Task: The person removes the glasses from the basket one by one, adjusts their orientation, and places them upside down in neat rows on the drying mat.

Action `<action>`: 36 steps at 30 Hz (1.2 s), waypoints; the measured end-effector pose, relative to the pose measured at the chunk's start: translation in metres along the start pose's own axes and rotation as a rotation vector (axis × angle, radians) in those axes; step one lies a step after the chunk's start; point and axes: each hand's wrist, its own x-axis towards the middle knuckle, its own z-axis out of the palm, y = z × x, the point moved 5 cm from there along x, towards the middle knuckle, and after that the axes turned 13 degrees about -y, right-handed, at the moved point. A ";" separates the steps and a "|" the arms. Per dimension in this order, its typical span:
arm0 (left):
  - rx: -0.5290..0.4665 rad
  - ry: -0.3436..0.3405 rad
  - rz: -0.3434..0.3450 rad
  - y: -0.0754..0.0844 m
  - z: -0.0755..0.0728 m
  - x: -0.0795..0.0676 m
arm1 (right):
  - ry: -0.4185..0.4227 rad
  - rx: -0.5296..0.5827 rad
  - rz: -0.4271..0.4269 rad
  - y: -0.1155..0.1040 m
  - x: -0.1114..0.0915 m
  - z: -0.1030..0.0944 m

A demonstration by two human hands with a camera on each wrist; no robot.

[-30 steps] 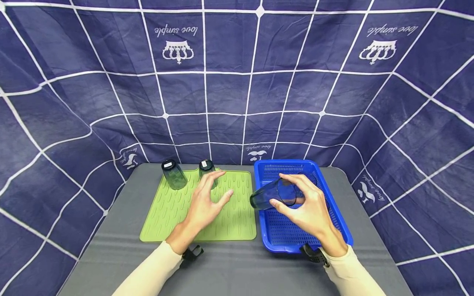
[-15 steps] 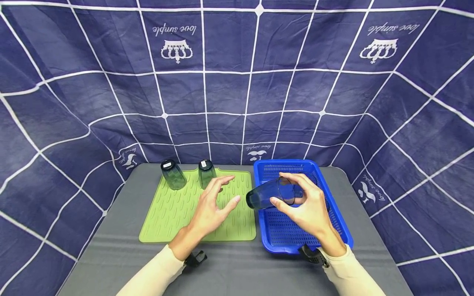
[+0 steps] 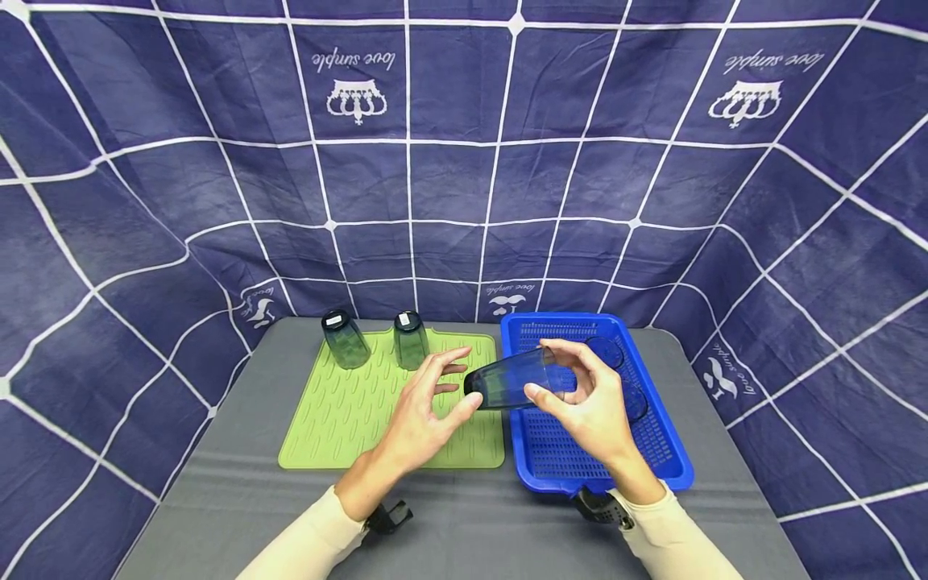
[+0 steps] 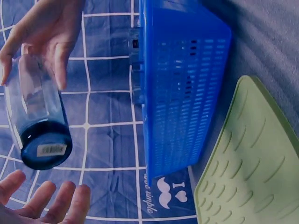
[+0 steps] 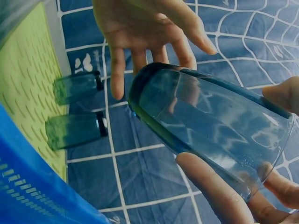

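Observation:
My right hand (image 3: 593,411) grips a tinted blue-grey drinking glass (image 3: 503,380) near its rim, thumb on one side and fingers on the other. The glass lies tilted nearly sideways in the air over the gap between mat and basket, its thick base pointing left. On that base the left wrist view shows a barcode sticker (image 4: 51,149). My left hand (image 3: 424,415) is held with fingers and thumb spread around the base end; a gap shows between its fingertips and the glass in the left wrist view.
Two similar glasses stand upside down, one left (image 3: 346,342) and one right (image 3: 411,342), at the back of a green drying mat (image 3: 326,435). A blue perforated basket (image 3: 516,451) at right holds more glasses (image 3: 605,352). A patterned blue cloth (image 3: 449,185) hangs behind the grey table (image 3: 464,515).
The glass in my right hand has moved left, away from the basket's middle. My left hand has come rightward to the base of the glass.

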 end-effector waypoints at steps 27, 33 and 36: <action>-0.228 0.015 0.019 -0.002 0.020 0.002 | 0.112 0.421 0.060 0.020 -0.002 0.014; -0.316 0.029 0.044 0.000 0.025 0.004 | 0.095 0.507 0.074 0.021 -0.005 0.017; -0.344 0.040 0.073 0.003 0.026 0.006 | 0.093 0.521 0.073 0.021 -0.004 0.018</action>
